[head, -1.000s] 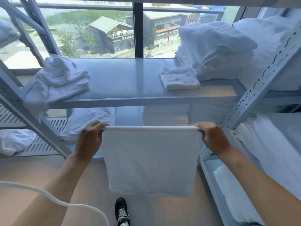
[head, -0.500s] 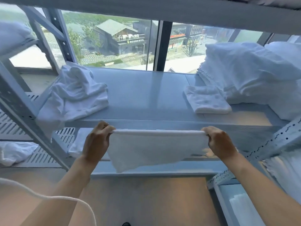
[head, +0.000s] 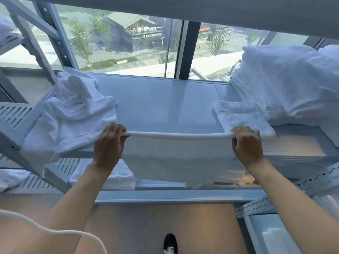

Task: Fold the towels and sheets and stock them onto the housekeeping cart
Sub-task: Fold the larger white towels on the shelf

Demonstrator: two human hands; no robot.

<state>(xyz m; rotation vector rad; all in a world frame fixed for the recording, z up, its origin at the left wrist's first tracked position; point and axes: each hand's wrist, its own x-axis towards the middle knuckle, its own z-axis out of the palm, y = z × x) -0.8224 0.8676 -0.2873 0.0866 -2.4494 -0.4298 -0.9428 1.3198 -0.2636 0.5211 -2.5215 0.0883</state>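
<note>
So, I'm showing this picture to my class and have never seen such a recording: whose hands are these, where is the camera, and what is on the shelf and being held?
No machine here: a person wears a camera on the head, looking forward and down at their own arms. The left hand and right hand each grip one end of a folded white towel, stretched between them over the front of a grey metal shelf. On that shelf lie a crumpled towel at left, a small folded towel at right, and a big pile of white linen behind it. A window is beyond.

right pile (head: 286, 83) cut off, shoe (head: 170, 243) cropped, building sign (head: 152, 35) unreadable
</note>
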